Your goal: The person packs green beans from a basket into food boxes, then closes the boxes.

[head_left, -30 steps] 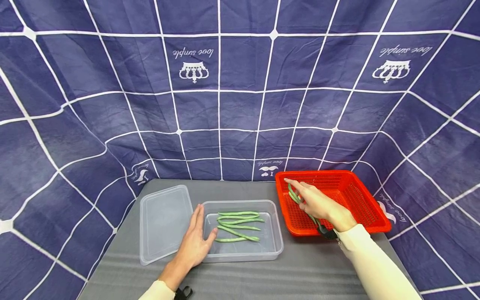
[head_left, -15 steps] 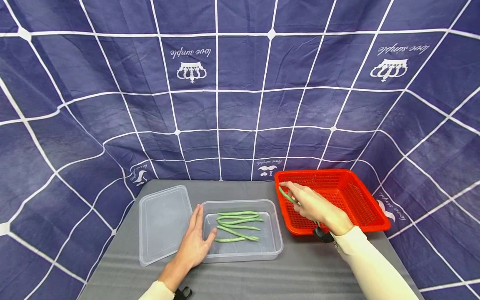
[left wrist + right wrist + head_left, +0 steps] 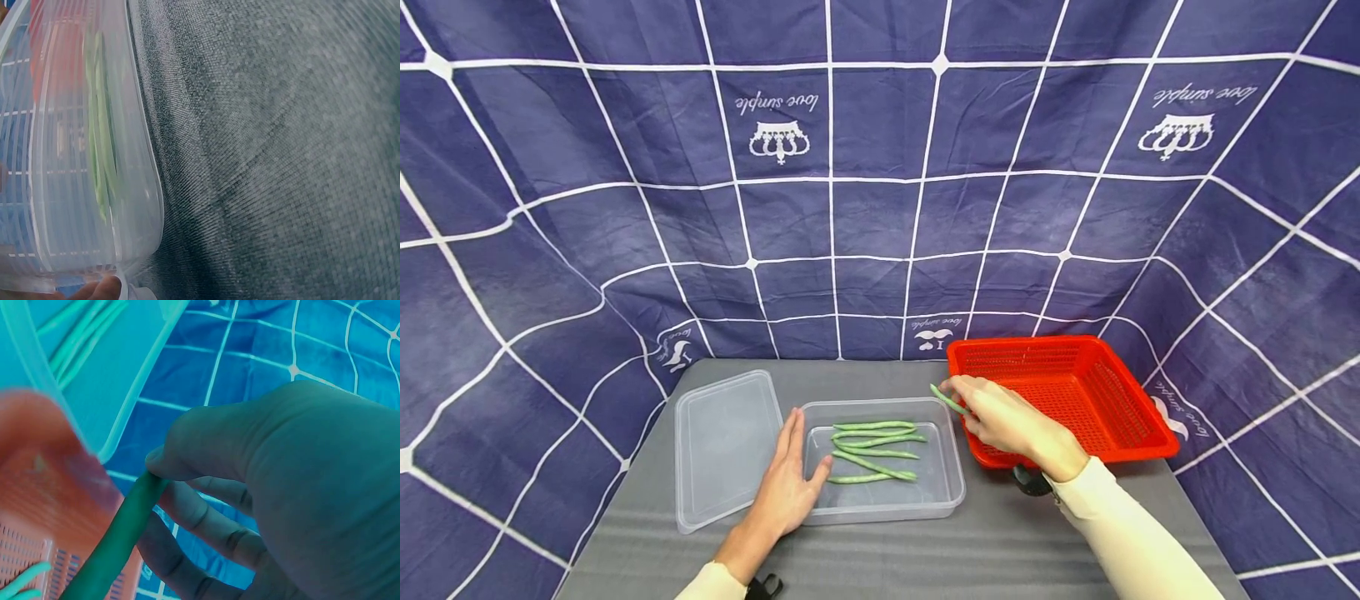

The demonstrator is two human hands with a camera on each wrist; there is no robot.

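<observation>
My right hand [image 3: 1011, 421] pinches a green bean [image 3: 950, 398] between thumb and fingers. It is over the left side of the red plastic basket [image 3: 1120, 454], and the bean's tip points toward the clear plastic container [image 3: 887, 515]. In the right wrist view, the gripped bean [image 3: 115, 540] slants down to the lower left. Resting along the container's left rim is my left hand [image 3: 786, 487], its fingers straight and thumb spread. Several green beans [image 3: 874, 425] lie roughly crosswise inside the container. The right hand hides part of the basket.
A translucent lid [image 3: 726, 450] lies flat left of the container. More beans [image 3: 25, 581] show in the basket in the right wrist view. Grey cloth [image 3: 970, 550] covers the table, with a blue checked curtain [image 3: 880, 217] around the back and sides.
My right hand has moved left across the basket toward the container, carrying the bean. The left hand stays at the container's rim, and the beans inside have not moved.
</observation>
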